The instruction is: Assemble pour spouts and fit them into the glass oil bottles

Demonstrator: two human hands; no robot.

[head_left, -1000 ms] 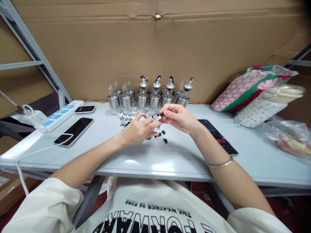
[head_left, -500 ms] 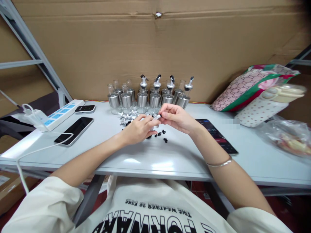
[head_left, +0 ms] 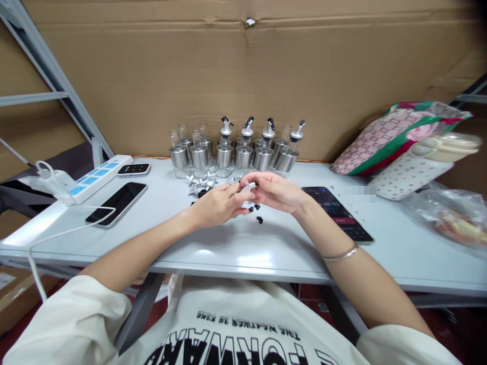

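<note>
My left hand [head_left: 220,204] is closed on a small silver spout [head_left: 248,187] with a black tip, above the middle of the table. My right hand [head_left: 274,191] meets it from the right, its fingers closed round the same spout's black end. The fingers hide part of the spout. Small black pieces [head_left: 259,219] lie just below the hands. Behind my left hand is a pile of silver spouts [head_left: 200,183]. Metal-and-glass bottles [head_left: 242,156] stand in rows behind, several with spouts in their necks.
A phone [head_left: 117,203], a small black device [head_left: 134,170] and a white power strip [head_left: 91,180] with a cable lie at left. At right are another phone [head_left: 338,213], a spotted bottle [head_left: 413,172], a patterned bag [head_left: 380,137] and a plastic bag [head_left: 452,213].
My left hand has moved slightly right. My right hand has come lower and closer, its fingers now overlapping the spout more.
</note>
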